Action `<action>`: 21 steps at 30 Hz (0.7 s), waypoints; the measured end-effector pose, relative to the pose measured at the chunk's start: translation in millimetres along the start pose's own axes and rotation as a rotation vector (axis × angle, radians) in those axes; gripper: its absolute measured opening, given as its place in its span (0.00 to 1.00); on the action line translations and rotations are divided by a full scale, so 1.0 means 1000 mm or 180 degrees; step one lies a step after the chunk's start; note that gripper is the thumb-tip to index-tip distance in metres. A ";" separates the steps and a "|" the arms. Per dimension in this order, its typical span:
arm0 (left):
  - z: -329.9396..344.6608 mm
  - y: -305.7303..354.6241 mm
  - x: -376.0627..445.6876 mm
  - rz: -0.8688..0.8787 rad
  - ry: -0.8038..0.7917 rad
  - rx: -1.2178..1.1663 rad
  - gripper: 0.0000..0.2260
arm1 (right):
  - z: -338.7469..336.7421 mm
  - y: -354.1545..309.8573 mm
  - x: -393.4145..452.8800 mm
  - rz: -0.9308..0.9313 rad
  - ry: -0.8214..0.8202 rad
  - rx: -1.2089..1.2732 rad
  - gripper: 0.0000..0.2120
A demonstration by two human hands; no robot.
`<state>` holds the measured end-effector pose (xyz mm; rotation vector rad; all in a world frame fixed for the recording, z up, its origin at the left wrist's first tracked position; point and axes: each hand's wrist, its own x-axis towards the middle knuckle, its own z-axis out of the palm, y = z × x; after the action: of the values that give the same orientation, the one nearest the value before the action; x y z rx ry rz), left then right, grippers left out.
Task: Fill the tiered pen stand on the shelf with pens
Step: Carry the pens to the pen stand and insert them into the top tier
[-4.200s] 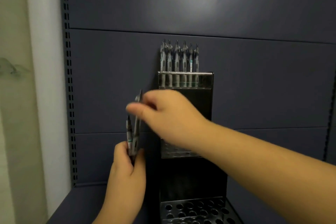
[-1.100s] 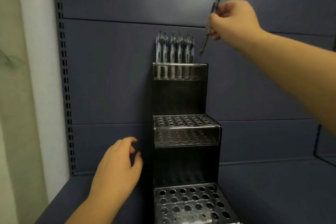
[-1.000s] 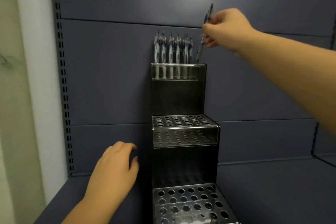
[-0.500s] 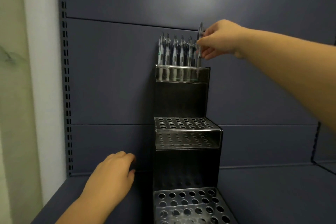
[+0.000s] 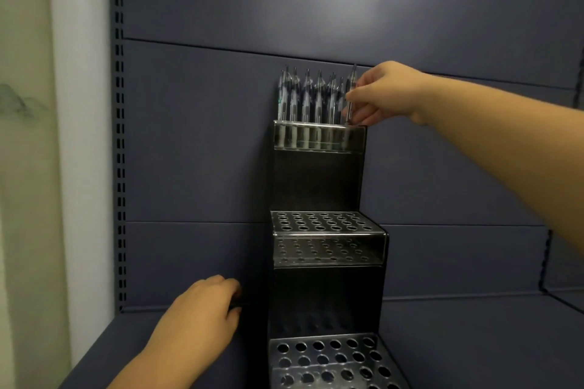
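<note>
Pen stand [image 5: 317, 186] filling is only beginning: right hand [image 5: 384, 95] is pinching a pen [image 5: 350, 98] into the top tier's 3 o'clock end, while middle and bottom tiers are sitting bare and left hand [image 5: 202, 309] is curling loosely near its 9 o'clock side, contents unclear.

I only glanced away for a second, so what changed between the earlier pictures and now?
The right hand brought the pen down from above the pen stand and lowered it upright at the right end of the top tier's row of pens, still pinching it. The left hand sank toward the shelf. The two lower tiers stayed empty.
</note>
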<state>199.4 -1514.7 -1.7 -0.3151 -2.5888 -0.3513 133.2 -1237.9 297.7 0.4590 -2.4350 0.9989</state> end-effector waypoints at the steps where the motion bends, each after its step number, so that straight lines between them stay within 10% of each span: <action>1: 0.000 0.000 0.000 -0.0009 -0.0007 -0.0015 0.06 | 0.000 -0.001 0.000 -0.0038 0.0050 0.0016 0.07; 10: 0.001 0.001 0.003 0.0026 -0.0073 -0.0102 0.10 | -0.012 -0.010 0.013 -0.0295 0.0980 0.0428 0.09; 21: 0.002 -0.004 0.005 0.0003 -0.0128 -0.0188 0.08 | 0.005 -0.003 0.016 0.0044 -0.0011 -0.0187 0.09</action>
<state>193.1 -1517.2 -0.9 -0.3477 -2.6212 -0.4257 119.3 -1245.9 304.6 0.4246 -2.4664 0.9304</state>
